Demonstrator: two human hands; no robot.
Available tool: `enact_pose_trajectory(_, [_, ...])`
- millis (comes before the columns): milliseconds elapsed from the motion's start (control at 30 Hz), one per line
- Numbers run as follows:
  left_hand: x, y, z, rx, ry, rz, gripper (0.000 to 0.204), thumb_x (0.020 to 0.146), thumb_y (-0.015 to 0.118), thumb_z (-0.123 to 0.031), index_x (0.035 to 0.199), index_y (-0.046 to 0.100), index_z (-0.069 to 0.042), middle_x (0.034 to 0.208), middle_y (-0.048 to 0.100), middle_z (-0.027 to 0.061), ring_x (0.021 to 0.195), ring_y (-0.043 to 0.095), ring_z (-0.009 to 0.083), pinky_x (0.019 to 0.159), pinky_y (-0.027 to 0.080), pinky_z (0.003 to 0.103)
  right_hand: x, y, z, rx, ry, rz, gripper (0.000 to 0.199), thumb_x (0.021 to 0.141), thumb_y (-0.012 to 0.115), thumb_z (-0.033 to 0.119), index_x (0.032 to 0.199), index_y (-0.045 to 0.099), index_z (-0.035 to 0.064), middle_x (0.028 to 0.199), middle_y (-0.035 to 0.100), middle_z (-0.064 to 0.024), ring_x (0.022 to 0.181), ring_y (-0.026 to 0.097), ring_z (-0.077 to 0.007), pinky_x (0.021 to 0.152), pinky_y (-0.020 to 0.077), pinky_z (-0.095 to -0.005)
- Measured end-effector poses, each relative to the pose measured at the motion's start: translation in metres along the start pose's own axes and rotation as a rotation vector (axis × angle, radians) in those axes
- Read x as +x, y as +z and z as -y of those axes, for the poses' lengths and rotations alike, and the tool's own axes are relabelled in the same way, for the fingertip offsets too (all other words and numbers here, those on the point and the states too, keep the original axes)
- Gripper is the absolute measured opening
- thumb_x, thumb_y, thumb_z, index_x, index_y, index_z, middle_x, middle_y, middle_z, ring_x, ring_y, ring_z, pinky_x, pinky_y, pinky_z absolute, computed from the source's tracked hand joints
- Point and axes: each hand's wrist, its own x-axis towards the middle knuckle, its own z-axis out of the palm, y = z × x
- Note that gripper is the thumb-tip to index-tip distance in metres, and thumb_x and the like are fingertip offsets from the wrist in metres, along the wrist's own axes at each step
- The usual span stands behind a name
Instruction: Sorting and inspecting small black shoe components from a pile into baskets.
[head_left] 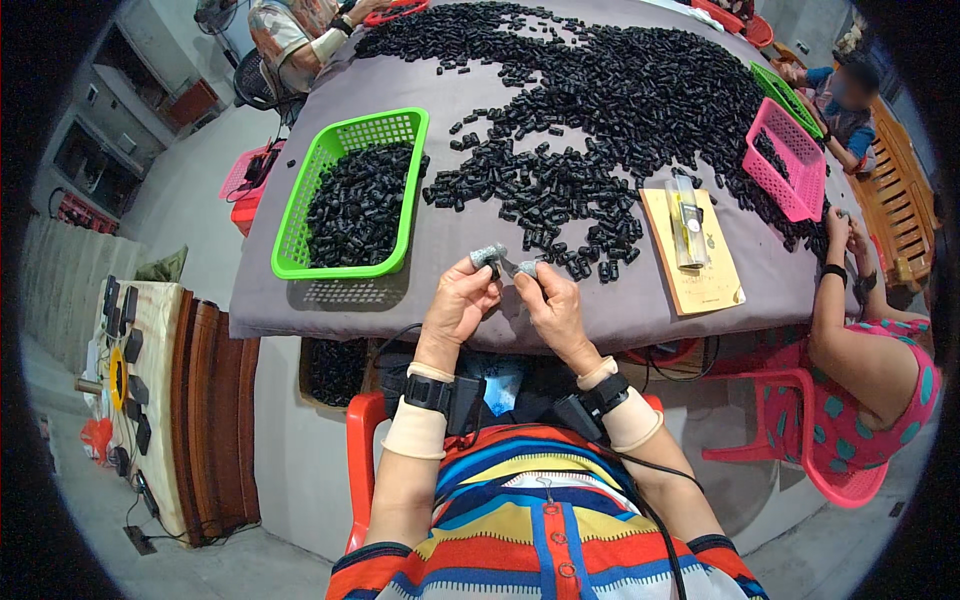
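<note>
A small dark piece (507, 266) sits pinched between both hands just above the near edge of the grey surface (600, 310), its long axis running roughly left to right. The left hand (462, 300) and right hand (548, 305) close grey-capped fingertips (488, 254) on its ends. Beyond lie a heap of black parts (600, 110) and a green basket (300, 250).
</note>
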Motion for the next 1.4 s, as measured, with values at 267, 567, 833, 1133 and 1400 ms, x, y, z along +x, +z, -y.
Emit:
enact_pose_trajectory(267, [0.000,0.004,0.001,0.119,0.010,-0.027,0.021,0.085,0.054,-0.005,0.106,0.057,-0.001,0.087,0.063,0.0077,0.063,0.055,0.0099,0.050,0.042,0.020,0.000,-0.006,0.005,0.065,-0.025,0.094,0.021,0.085,0.057,0.019,0.074,0.053,0.0016,0.061,0.054,-0.0123,0.050,0.051,-0.0200,0.049,0.0389,-0.0318])
enact_pose_trajectory(567, [0.000,0.005,0.000,0.109,0.007,-0.050,0.024,0.082,0.059,-0.003,0.106,0.059,-0.004,0.075,0.059,0.0014,0.056,0.053,0.0076,0.046,0.042,0.017,-0.001,-0.006,0.004,0.075,-0.006,0.092,0.023,0.085,0.057,0.018,0.072,0.050,0.0005,0.059,0.050,-0.0120,0.049,0.046,-0.0173,0.048,0.0370,-0.0319])
enact_pose_trajectory(833, [0.001,0.002,0.004,0.086,0.040,-0.031,0.026,0.083,0.059,-0.002,0.109,0.058,-0.003,0.077,0.058,0.0022,0.061,0.056,0.0089,0.050,0.044,0.018,-0.001,-0.002,-0.003,0.039,-0.020,0.075,0.023,0.086,0.056,0.019,0.073,0.051,0.0008,0.059,0.051,-0.0116,0.050,0.045,-0.0192,0.049,0.0372,-0.0316])
enact_pose_trajectory(1133, [0.002,-0.005,0.005,0.029,0.038,0.034,0.026,0.085,0.057,-0.004,0.111,0.057,-0.003,0.085,0.060,0.0034,0.065,0.054,0.0102,0.053,0.044,0.020,0.001,-0.003,-0.006,0.180,0.084,0.019,0.023,0.087,0.056,0.020,0.075,0.052,0.0003,0.062,0.054,-0.0089,0.053,0.048,-0.0139,0.050,0.0385,-0.0305])
enact_pose_trajectory(1400, [0.002,-0.006,0.005,-0.001,0.032,0.013,0.021,0.086,0.056,-0.005,0.107,0.058,0.000,0.082,0.060,0.0049,0.064,0.055,0.0115,0.055,0.045,0.022,0.000,-0.002,0.005,-0.042,-0.078,0.098,0.020,0.084,0.058,0.019,0.075,0.054,0.0010,0.067,0.055,-0.0155,0.059,0.056,-0.0310,0.052,0.0410,-0.0353])
